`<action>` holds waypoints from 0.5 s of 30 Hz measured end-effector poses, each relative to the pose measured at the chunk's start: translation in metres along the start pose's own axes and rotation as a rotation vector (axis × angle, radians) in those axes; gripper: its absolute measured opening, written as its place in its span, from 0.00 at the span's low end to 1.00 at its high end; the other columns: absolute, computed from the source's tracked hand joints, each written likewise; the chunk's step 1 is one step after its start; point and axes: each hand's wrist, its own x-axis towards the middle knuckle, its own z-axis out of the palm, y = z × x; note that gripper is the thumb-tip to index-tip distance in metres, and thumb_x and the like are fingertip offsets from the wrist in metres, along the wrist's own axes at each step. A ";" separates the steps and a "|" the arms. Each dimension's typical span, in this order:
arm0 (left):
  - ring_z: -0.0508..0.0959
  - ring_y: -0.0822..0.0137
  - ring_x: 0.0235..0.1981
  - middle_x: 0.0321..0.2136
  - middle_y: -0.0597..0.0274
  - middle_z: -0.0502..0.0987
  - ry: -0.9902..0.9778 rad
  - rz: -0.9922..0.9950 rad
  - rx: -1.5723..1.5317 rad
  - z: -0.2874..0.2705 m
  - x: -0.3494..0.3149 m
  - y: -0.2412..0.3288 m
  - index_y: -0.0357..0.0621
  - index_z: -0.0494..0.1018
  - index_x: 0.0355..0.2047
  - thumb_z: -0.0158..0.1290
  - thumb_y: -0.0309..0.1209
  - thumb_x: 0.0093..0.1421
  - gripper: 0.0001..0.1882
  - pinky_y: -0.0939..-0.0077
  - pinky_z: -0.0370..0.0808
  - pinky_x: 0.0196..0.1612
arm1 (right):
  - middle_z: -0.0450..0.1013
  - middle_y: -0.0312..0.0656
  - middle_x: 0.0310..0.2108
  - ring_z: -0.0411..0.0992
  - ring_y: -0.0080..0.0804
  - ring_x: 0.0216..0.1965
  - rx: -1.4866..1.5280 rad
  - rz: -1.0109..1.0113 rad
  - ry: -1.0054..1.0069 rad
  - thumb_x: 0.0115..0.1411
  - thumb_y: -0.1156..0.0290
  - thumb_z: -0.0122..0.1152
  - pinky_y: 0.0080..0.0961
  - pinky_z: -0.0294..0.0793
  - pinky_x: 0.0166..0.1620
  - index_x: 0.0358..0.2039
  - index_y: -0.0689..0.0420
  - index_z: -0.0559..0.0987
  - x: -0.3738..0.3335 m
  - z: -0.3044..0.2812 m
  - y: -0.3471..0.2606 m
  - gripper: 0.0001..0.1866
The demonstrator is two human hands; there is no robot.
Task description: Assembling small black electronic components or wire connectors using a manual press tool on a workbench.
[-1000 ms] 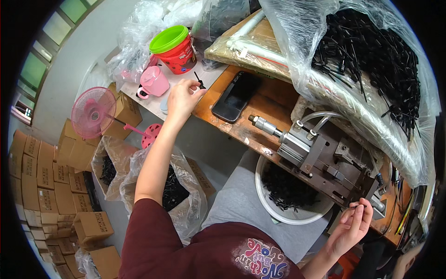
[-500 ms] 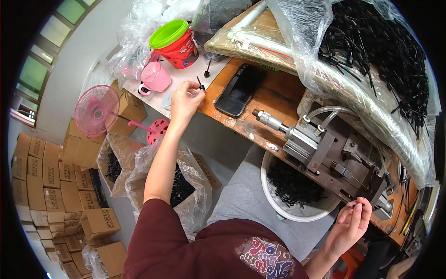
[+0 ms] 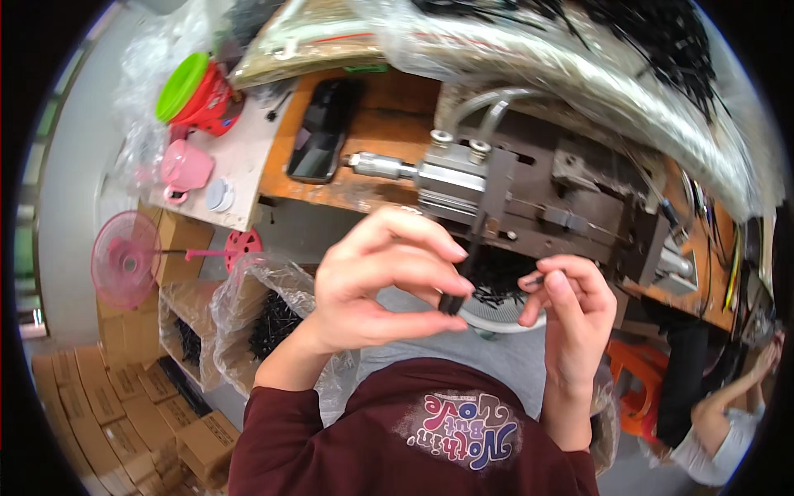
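Observation:
My left hand (image 3: 372, 285) is raised in front of my lap, thumb and fingers pinched on a small black plastic part (image 3: 452, 302) with a thin dark stem. To its right, my right hand (image 3: 575, 310) has its thumb and forefinger closed on a tiny dark pin-like piece (image 3: 535, 282), mostly covered by the fingertips. The two hands are apart, held before a bench fixture with a silver air cylinder (image 3: 451, 183) and a dark metal block (image 3: 565, 218). Partly hidden behind the hands, a white basket (image 3: 500, 318) on my lap holds many black parts.
A black phone (image 3: 321, 132) lies on the wooden bench (image 3: 397, 107). A red bucket (image 3: 213, 103) and a pink cup (image 3: 187, 165) stand on the left table. Beyond the fixture stretches a plastic-wrapped ledge (image 3: 513, 62) bearing black parts. Another person's arm (image 3: 728, 397) shows at right, near an orange stool (image 3: 641, 384).
My left hand has come from the far left table to before my lap, bringing the black part. My right hand has moved left toward it. The whole view has turned toward the right.

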 end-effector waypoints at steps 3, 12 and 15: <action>0.82 0.62 0.31 0.47 0.38 0.73 -0.128 0.119 -0.025 0.024 0.005 -0.008 0.31 0.79 0.35 0.68 0.19 0.42 0.17 0.72 0.80 0.36 | 0.78 0.52 0.30 0.75 0.27 0.20 0.020 -0.012 -0.023 0.66 0.73 0.52 0.18 0.73 0.25 0.39 0.68 0.75 0.002 -0.006 -0.005 0.10; 0.83 0.58 0.33 0.44 0.46 0.79 -0.214 0.202 0.168 0.059 -0.002 -0.011 0.35 0.81 0.34 0.65 0.23 0.43 0.14 0.73 0.81 0.33 | 0.76 0.52 0.27 0.73 0.25 0.17 0.106 -0.026 -0.004 0.70 0.67 0.45 0.18 0.73 0.22 0.36 0.64 0.72 0.001 -0.019 -0.004 0.13; 0.83 0.58 0.33 0.44 0.46 0.79 -0.197 0.195 0.160 0.063 -0.005 -0.013 0.34 0.81 0.33 0.65 0.22 0.43 0.14 0.73 0.81 0.34 | 0.76 0.52 0.26 0.72 0.24 0.16 0.099 -0.035 -0.012 0.70 0.67 0.45 0.18 0.73 0.22 0.36 0.64 0.72 0.000 -0.022 -0.002 0.13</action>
